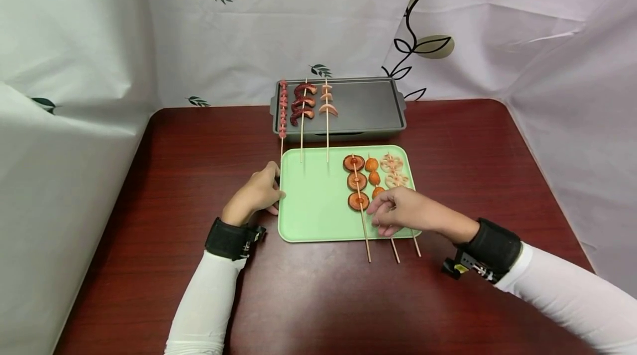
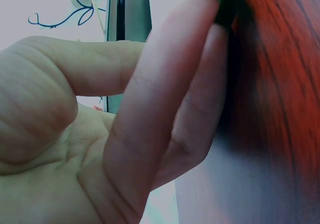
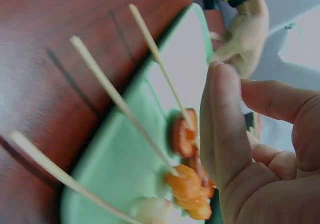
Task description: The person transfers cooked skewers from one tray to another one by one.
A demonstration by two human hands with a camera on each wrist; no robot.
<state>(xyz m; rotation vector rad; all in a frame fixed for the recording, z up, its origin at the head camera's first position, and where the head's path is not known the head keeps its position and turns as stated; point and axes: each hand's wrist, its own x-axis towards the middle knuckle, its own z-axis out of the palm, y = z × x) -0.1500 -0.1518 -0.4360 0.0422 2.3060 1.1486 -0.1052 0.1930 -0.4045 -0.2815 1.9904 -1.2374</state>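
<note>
My left hand (image 1: 259, 192) grips the left rim of a pale green tray (image 1: 313, 205), with a fingertip (image 2: 200, 8) against the edge in the left wrist view. Above the tray's right half, my right hand (image 1: 403, 208) hovers with nothing visible in its bent, loose fingers (image 3: 227, 124). Beneath and beside it lie a mushroom-slice skewer (image 1: 358, 181), an orange-ball skewer (image 1: 374, 178) and a lotus-slice skewer (image 1: 393, 164). That hand hides part of the last two. Their stick ends stick out over the tray's front edge.
Behind the tray stands a grey grill plate (image 1: 363, 103). On its left side lie a pink skewer (image 1: 283, 109), a dark red sausage skewer (image 1: 303, 103) and a pale curved-piece skewer (image 1: 327, 100). Their sticks reach forward to the tray. A white patterned cloth (image 1: 273, 29) hangs behind the table (image 1: 194, 150).
</note>
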